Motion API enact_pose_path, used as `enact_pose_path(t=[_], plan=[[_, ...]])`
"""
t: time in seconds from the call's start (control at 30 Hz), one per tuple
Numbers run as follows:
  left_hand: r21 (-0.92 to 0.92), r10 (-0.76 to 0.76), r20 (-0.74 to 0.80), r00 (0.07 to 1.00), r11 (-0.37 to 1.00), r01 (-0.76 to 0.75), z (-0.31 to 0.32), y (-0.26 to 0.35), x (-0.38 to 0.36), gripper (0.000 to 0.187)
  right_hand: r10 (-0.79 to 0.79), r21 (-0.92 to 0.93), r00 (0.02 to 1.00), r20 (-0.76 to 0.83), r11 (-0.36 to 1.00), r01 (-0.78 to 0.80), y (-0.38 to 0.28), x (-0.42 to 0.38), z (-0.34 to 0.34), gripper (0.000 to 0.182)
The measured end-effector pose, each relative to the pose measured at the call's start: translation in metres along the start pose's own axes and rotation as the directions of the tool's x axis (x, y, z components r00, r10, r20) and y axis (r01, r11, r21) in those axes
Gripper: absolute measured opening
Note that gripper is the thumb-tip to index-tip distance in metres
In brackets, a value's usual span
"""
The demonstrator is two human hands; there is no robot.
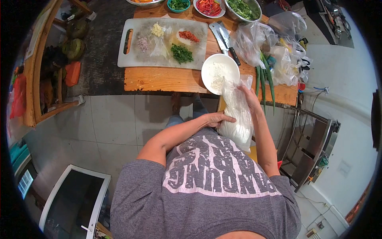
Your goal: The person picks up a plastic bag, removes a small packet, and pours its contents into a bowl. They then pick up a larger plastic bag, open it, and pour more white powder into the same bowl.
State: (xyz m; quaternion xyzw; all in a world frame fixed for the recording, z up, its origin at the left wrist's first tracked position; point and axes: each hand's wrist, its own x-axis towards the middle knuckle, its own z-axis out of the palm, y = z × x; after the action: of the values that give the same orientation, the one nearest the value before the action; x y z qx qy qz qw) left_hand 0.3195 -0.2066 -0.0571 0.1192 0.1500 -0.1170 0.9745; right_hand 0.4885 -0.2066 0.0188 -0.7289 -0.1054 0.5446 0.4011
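Both my hands hold a clear plastic bag of white powder (235, 119), tilted with its mouth at the rim of a white bowl (208, 81). White powder (218, 72) lies in the bowl, which stands at the table's front edge. My left hand (218, 119) grips the bag's side about halfway down, thumb across the plastic. Up near the mouth, my right hand (249, 97) has its fingers closed on the bag's upper right edge. The bag's lower end hangs in front of my shirt.
A cutting board (159, 59) carries small piles of chopped ingredients. Beyond the bowl lie a cleaver (218, 35) and a black-handled knife (234, 55). Green onion stalks (267, 77) and plastic bags (254, 42) are at the right. Bowls of cut vegetables (209, 7) line the back.
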Motion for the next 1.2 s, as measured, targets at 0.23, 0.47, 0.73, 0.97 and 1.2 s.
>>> enact_pose_path(t=[0.23,0.47,0.73,0.97,1.2], plan=[[0.013,0.025,0.026,0.999,1.000,-0.025,-0.002,0.002,-0.002,0.071,-0.052,-0.052,0.999,0.003,0.997,0.052,-0.003,-0.007,0.000,0.033],[0.104,-0.029,0.041,0.999,0.994,0.025,-0.001,0.010,-0.006,0.088,-0.305,-0.142,0.952,0.034,0.941,0.307,0.004,-0.024,-0.014,0.035],[0.192,0.056,0.025,0.998,0.980,-0.060,-0.016,0.017,-0.002,0.084,-0.463,-0.110,0.883,-0.076,0.884,0.454,-0.023,-0.079,0.001,0.033],[0.125,-0.005,0.045,0.999,0.992,-0.001,-0.007,0.010,0.004,0.083,-0.294,-0.130,0.954,-0.059,0.950,0.285,-0.018,-0.050,-0.002,0.027],[0.002,-0.045,0.043,0.998,0.999,0.045,-0.002,0.007,0.001,0.081,-0.339,-0.168,0.940,-0.048,0.930,0.327,0.003,-0.015,0.011,0.016]])
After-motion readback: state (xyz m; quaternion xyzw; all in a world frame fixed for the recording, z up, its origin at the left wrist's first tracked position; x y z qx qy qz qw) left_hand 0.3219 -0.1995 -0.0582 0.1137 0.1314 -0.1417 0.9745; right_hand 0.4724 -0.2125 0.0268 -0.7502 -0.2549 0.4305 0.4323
